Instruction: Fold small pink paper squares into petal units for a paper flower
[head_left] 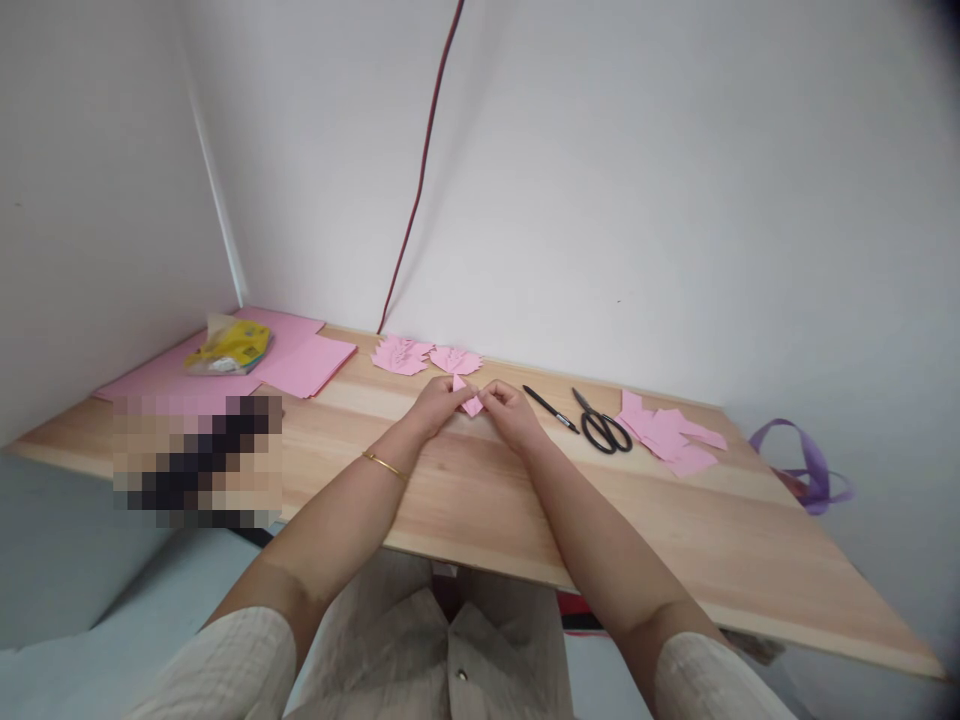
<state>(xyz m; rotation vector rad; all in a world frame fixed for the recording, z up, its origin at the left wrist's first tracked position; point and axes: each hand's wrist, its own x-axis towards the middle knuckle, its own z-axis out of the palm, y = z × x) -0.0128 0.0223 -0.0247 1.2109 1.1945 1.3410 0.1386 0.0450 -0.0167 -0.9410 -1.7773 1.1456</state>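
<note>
A small folded piece of pink paper (469, 402) is held up between my two hands over the middle of the table. My left hand (441, 404) pinches its left side, thumb on top. From the right, the fingers of my right hand (508, 408) are closed on its edge. Two pink paper cutouts with jagged edges, one on the left (401, 356) and one on the right (456, 360), lie just beyond my hands. A black pen (550, 408) rests to the right of my right hand, beside black-handled scissors (602, 425).
Pink paper scraps (667, 436) lie right of the scissors. At the left are stacked pink sheets (311, 362) with a yellow packet (232, 345) on top. A blurred patch (199, 455) hides the left front. A purple strap (814, 465) hangs past the table's (705, 550) right edge.
</note>
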